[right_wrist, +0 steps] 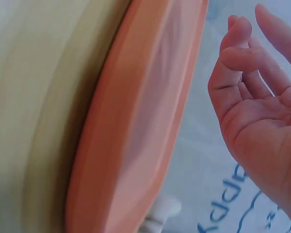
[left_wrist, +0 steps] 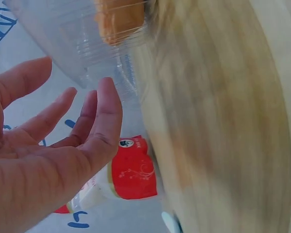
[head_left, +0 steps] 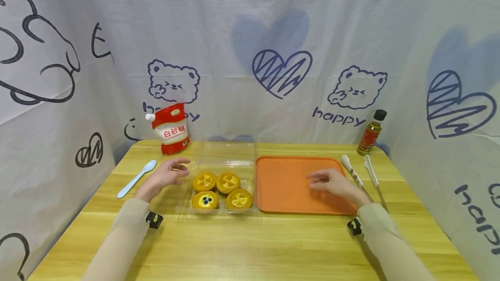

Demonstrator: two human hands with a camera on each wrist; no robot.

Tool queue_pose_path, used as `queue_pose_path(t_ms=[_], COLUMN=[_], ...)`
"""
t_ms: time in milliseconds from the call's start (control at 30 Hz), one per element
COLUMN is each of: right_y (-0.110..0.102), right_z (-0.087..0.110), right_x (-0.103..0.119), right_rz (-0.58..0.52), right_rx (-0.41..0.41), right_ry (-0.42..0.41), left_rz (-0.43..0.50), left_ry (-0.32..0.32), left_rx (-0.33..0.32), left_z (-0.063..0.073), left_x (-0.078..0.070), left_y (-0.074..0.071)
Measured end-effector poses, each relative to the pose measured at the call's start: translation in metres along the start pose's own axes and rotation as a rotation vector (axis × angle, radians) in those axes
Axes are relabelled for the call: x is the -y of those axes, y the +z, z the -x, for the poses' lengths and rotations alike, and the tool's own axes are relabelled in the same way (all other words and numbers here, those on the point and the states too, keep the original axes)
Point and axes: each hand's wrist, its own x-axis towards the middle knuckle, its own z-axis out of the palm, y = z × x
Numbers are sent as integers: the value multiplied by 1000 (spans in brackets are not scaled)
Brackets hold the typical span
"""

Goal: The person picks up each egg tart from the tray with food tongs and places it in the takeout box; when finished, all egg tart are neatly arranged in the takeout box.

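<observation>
Left hand (head_left: 166,176) empty, fingers loosely apart – just left of clear box (head_left: 222,172) (four tarts (head_left: 222,190) inside). Right hand (head_left: 332,182) relaxed, fingers slightly curled, empty – over orange tray (head_left: 281,185), right of box.

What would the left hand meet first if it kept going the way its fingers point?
The left hand points right, toward the clear box of four tarts. Its left wall looks like the first thing in that line, then the nearest tart. How high the hand is above the table is unclear.
</observation>
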Motion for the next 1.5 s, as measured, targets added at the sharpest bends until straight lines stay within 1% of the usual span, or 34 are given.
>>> queue_pose_path(t_ms=[167, 433, 567, 700, 800, 867, 1000, 1100, 1167, 1300, 1400, 1500], right_y=[17, 38, 50, 62, 71, 76, 83, 88, 90, 95, 96, 95], right_z=[-17, -41, -57, -72, -82, -87, -97, -104, -108, -113, -116, -118], right_x=[8, 22, 31, 43, 51, 56, 64, 66, 67, 68, 72, 75], right_rz=[-12, -62, -58, -48, -46, -69, -138, -194, -227, -258, -258, -261], right_rx=[18, 47, 47, 45, 46, 42, 19, 17, 29, 63, 82, 97], right_ry=[3, 22, 1, -36, -54, -40, 16, 36, 45, 48, 53, 75], left_rz=[8, 41, 34, 37, 41, 38, 52, 74, 90, 95, 92, 116], left_ry=[-16, -21, -10, -2, -3, 1, -6, -10, -12, -22, -13, -7], left_rx=[-25, -50, -55, -37, -32, -31, -39, -37, -31, -26, -20, -16], left_z=[-10, -24, -31, -38, -41, -42, -44, -45, -46, -47, -49, -52], left_x=[2, 6, 7, 6, 6, 7, 8, 10, 11, 15, 15, 15], left_y=[0, -2, 1, 5, 6, 6, 3, 0, -1, -1, 1, 1])
